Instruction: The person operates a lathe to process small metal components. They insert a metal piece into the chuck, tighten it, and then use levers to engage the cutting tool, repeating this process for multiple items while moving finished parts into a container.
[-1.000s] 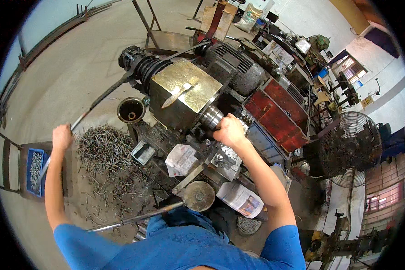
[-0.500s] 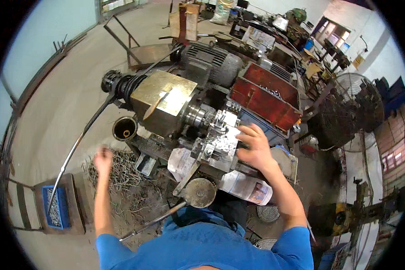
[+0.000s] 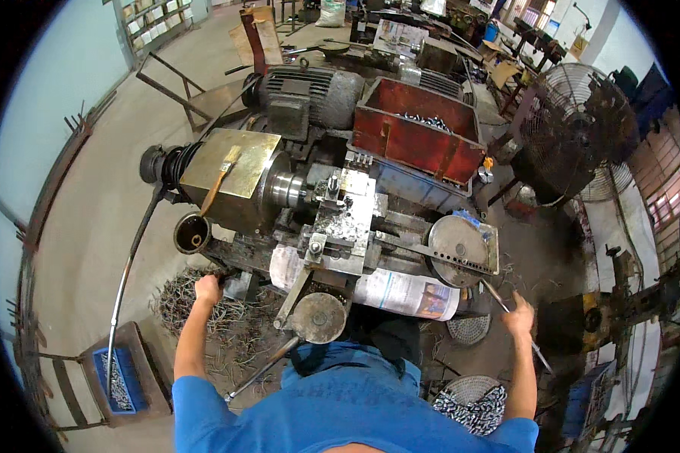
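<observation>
Thin grey metal rod (image 3: 515, 323) runs diagonally from beside the round perforated steel disc (image 3: 456, 249) down past the right hand (image 3: 518, 317), which grips it mid-length, fingers closed. Left hand (image 3: 207, 288) is clenched on a dark lever at the grimy lathe's (image 3: 332, 219) front, above the grey swarf pile (image 3: 196, 313), well apart from the rod.

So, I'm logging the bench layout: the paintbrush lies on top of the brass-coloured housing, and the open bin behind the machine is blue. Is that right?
Not quite. The head view shows the paintbrush lying on top of the brass-coloured housing, as you say, but the open bin behind the machine is red, not blue. It holds small metal parts.
</observation>
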A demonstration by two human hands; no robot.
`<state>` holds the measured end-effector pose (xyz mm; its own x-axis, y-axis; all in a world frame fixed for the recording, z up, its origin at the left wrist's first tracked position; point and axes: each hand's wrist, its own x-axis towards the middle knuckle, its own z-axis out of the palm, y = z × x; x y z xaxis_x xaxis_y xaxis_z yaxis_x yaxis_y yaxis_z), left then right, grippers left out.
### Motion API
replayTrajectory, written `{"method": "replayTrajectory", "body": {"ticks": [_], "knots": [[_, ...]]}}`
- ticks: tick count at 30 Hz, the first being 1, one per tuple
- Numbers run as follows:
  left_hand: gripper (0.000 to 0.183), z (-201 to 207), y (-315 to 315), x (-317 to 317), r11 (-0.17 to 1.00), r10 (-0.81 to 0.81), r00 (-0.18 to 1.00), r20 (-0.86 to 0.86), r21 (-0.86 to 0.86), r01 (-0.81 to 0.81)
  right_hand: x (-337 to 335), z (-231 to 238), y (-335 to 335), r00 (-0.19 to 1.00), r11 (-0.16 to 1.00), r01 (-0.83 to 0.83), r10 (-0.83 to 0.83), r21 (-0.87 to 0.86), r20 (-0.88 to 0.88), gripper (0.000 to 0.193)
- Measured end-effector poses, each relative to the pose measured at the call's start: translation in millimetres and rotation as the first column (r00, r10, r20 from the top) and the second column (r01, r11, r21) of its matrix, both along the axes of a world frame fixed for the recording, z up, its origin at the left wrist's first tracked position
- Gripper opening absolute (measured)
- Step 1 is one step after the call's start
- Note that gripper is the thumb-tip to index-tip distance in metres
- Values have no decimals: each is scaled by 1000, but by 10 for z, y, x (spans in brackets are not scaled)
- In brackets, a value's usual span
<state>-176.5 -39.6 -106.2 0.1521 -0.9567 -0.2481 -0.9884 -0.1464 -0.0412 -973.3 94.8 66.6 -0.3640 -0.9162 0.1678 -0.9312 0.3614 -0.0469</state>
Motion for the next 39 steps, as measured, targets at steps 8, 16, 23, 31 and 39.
{"method": "replayTrajectory", "body": {"ticks": [8, 16, 23, 31, 39], "knots": [[35, 78, 661, 435, 956, 293, 931, -220, 90, -280, -185, -689, 1036, 918, 903, 397, -384, 165, -102, 26], [29, -322, 1125, 857, 914, 396, 850, -348, 237, -329, 1447, -558, 1539, 844, 931, 346, -364, 118, 393, 34], [30, -16, 766, 436, 983, 159, 921, -356, -26, -180, 1821, -474, 1500, 781, 945, 327, -265, -9, 565, 36], [35, 187, 356, 171, 976, 214, 939, -268, 17, -217, 1232, -575, 1509, 885, 939, 340, -335, 44, 323, 30], [47, 23, -65, -286, 999, -34, 999, 7, -2, 34, -732, -689, 689, 896, 929, 365, -334, 56, -291, 41]]}}
